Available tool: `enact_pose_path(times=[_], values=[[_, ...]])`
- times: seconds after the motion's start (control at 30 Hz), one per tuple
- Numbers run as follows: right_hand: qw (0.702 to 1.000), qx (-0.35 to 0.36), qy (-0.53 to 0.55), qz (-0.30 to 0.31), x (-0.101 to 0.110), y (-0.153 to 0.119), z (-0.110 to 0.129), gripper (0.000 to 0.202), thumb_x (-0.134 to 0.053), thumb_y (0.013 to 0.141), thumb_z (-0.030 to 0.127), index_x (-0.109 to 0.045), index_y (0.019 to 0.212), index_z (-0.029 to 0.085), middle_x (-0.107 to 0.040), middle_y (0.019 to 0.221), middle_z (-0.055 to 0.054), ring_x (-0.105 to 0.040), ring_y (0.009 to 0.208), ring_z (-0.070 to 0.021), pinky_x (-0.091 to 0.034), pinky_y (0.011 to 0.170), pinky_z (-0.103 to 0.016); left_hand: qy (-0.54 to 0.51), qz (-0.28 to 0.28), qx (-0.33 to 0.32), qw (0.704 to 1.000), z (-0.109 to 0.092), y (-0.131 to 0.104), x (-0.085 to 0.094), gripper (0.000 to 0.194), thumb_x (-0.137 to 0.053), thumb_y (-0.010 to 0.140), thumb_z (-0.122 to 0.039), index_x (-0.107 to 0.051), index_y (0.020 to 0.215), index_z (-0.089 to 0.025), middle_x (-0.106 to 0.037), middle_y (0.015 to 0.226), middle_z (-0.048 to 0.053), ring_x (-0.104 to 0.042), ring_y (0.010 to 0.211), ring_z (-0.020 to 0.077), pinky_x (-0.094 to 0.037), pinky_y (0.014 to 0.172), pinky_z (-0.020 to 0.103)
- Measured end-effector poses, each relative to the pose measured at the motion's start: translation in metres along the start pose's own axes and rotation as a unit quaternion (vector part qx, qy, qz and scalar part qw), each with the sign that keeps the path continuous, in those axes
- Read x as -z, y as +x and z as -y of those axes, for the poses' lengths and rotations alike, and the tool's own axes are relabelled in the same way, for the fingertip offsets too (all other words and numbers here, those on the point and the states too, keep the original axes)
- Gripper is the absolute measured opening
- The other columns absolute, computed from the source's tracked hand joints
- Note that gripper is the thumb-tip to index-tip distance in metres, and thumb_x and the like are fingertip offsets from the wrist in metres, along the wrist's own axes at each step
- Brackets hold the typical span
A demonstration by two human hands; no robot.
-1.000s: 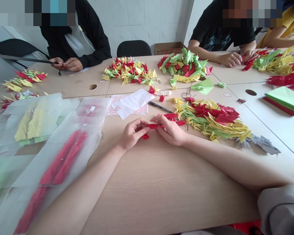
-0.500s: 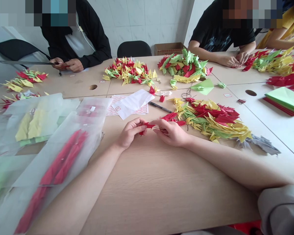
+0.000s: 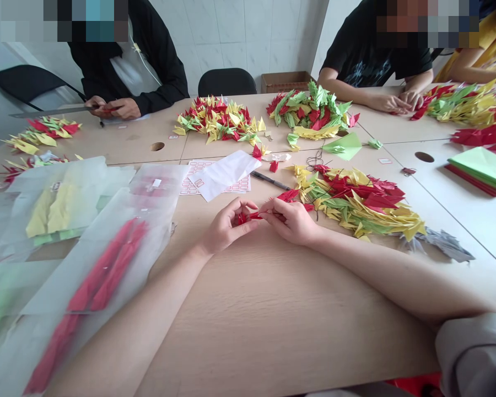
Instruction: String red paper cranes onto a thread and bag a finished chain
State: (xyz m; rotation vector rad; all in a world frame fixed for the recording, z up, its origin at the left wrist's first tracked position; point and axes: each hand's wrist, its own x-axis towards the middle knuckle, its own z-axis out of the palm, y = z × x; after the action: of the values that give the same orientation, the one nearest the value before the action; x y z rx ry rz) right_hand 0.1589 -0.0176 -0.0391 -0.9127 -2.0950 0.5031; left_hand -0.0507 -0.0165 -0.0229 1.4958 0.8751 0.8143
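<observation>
Both hands, left hand and right hand, pinch a small red paper piece, seemingly lying left-to-right, just above the wooden table, beside the paper-crane pile; white-tiled wall behind.

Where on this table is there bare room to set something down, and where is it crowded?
Bare wood lies in front of the left hand and right hand, between the plastic bags and the right forearm. A smaller strip lies past the cable hole. Crowded: around the paper-crane pile, the sticker sheets and the far piles.
</observation>
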Motion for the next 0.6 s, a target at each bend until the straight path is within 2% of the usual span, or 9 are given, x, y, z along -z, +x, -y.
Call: enact_pose_path(times=[0.13,0.27,0.33,0.47,0.6], values=[[1.000,0.008,0.003,0.014,0.000,0.000,0.001,0.008,-0.052,0.093,0.022,-0.059,0.096,0.018,-0.064,0.072,-0.001,-0.054,0.057,-0.0110,-0.039,0.055,-0.021,0.048,-0.031,-0.011,0.998,0.005,0.000,-0.004,0.022,-0.074,0.079,-0.034,-0.066,0.090,-0.016,-0.065,0.083,0.002,-0.057,0.065,0.0107,-0.046,0.060,0.023],[1.000,-0.003,0.023,-0.010,0.002,0.001,0.002,0.012,-0.046,0.097,0.021,-0.057,0.102,0.018,-0.068,0.089,-0.005,-0.061,0.071,-0.0119,-0.045,0.065,-0.022,0.037,-0.065,-0.029,0.997,0.010,0.002,-0.003,0.019,-0.077,0.077,-0.032,-0.072,0.085,-0.015,-0.069,0.080,0.003,-0.059,0.064,0.0110,-0.048,0.061,0.023],[0.999,-0.014,0.025,-0.026,0.004,0.001,0.003,0.014,-0.043,0.098,0.022,-0.055,0.105,0.018,-0.066,0.087,-0.004,-0.059,0.069,-0.0109,-0.045,0.065,-0.021,0.010,-0.082,-0.031,0.996,0.012,0.002,-0.002,0.018,-0.079,0.075,-0.030,-0.075,0.085,-0.016,-0.070,0.078,0.003,-0.060,0.065,0.0116,-0.051,0.063,0.024],[0.998,-0.041,0.042,-0.038,0.006,0.001,0.006,0.009,-0.046,0.097,0.022,-0.052,0.103,0.018,-0.048,0.060,0.006,-0.040,0.049,-0.0075,-0.035,0.051,-0.019,-0.036,-0.105,-0.024,0.994,0.013,0.002,-0.001,0.017,-0.081,0.072,-0.028,-0.078,0.084,-0.017,-0.073,0.079,0.004,-0.065,0.069,0.0138,-0.056,0.067,0.027],[0.994,-0.042,0.091,-0.035,0.005,0.001,0.005,0.005,-0.052,0.093,0.022,-0.050,0.096,0.019,-0.037,0.058,0.009,-0.031,0.047,-0.0061,-0.028,0.047,-0.019,-0.075,-0.123,-0.022,0.989,0.012,0.004,0.000,0.016,-0.082,0.071,-0.028,-0.080,0.084,-0.019,-0.074,0.084,0.004,-0.067,0.072,0.0145,-0.059,0.067,0.027]])
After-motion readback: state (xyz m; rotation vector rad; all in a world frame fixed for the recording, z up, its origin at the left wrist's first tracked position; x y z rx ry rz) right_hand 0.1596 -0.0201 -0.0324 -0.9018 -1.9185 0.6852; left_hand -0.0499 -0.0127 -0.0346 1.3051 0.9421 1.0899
